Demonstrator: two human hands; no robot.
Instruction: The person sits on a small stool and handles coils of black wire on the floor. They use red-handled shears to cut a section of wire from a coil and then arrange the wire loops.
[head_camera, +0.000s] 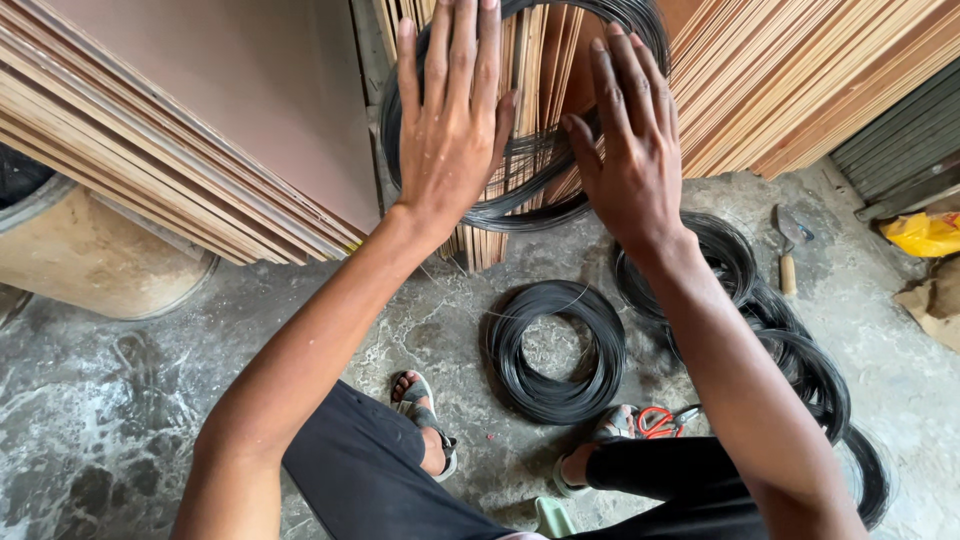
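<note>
A person crouched on a concrete floor (130, 400) presses both hands flat against an upright coil of black wire (520, 205) leaning on stacked plywood sheets (770, 90) at 12 o'clock. The left hand (450, 120) lies on the coil's rim at about 10 o'clock of the ring, fingers (460, 60) stretched straight and spread, gripping nothing. The right hand (630, 150) rests on the rim near 3 o'clock, fingers likewise extended, thumb hooked towards the bundled strands at the ring's lower edge; whether it pinches any strand cannot be told. The coil stands on edge, its plane facing the person, its opening between the two palms, both hands about equally near. A second coil (555, 350) lies flat on the floor at 6 o'clock of the hands, between the sandalled feet, with more coils (800, 370) trailing towards 4 o'clock. Red-handled cutters (660, 420) sit by the right foot, a trowel (790, 245) at 3 o'clock
</note>
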